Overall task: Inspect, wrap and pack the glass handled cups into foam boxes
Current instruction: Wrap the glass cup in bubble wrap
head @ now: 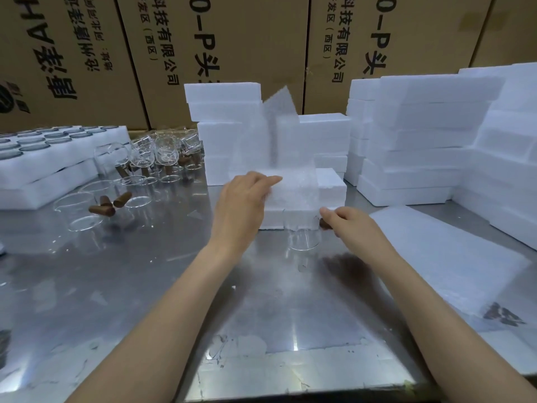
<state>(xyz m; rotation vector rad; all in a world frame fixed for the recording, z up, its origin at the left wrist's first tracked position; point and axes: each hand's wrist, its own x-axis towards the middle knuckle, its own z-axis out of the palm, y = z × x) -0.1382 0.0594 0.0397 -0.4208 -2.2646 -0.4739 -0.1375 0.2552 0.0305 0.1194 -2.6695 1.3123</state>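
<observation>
A clear glass cup (303, 241) with a brown handle hangs just above the steel table (145, 286) at centre. My right hand (345, 222) grips that handle from the right. A thin translucent foam sheet (290, 175) stands up over the cup, its top corner blurred. My left hand (244, 199) holds the sheet's left edge, fingers laid over it and thumb hidden. Small white foam boxes (331, 184) stand right behind the sheet.
More handled glass cups (162, 155) crowd the table's back left, beside a foam tray of glasses (43, 158). Tall foam box stacks (421, 135) line the back and right. A pile of foam sheets (441, 257) lies at right. Cardboard cartons (232, 39) form the back wall.
</observation>
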